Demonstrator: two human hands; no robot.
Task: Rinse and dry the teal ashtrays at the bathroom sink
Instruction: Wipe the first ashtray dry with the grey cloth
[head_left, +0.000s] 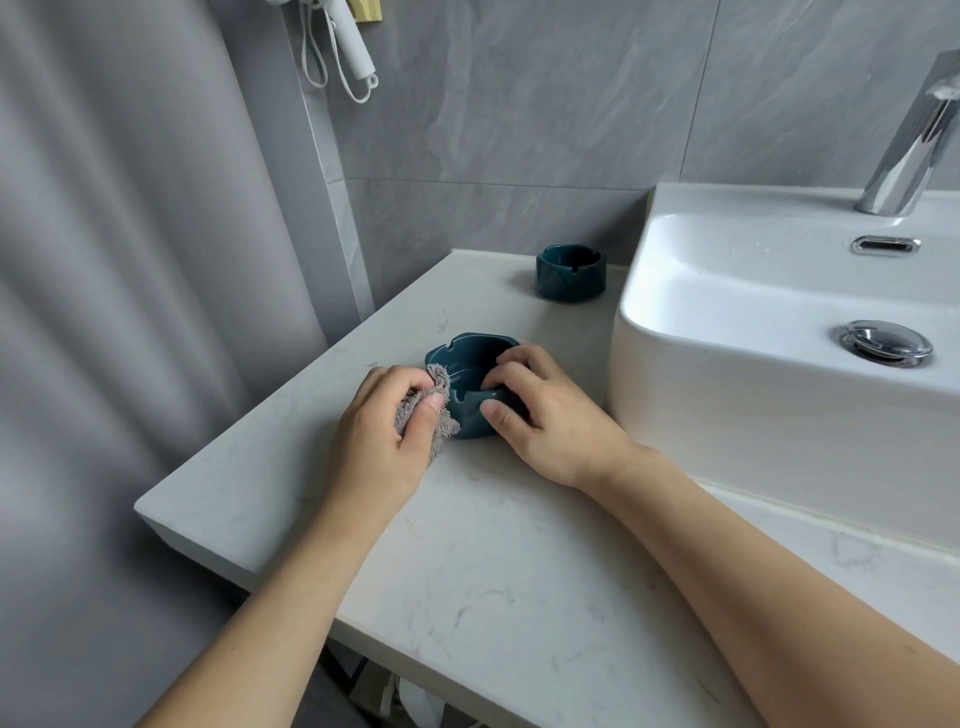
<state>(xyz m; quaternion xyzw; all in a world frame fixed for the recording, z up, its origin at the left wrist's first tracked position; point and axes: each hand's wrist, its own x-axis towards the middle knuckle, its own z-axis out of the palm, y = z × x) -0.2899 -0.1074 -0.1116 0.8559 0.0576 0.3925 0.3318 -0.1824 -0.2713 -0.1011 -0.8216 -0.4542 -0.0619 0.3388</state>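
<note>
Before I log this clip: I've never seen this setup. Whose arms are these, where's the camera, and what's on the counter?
There is no machine here. A person wears a camera on the head, looking down at their own bare hands. The left hand grips a grey cloth against a teal ashtray, which the right hand holds tilted on the marble counter. A second teal ashtray stands upright farther back, beside the white sink with its chrome tap.

The single head-worn camera looked forward and down from above the near edge of the marble counter (493, 571), close in. It faced the tiled wall behind the counter, and the white sink (727, 364) apparently ran off frame right.
</note>
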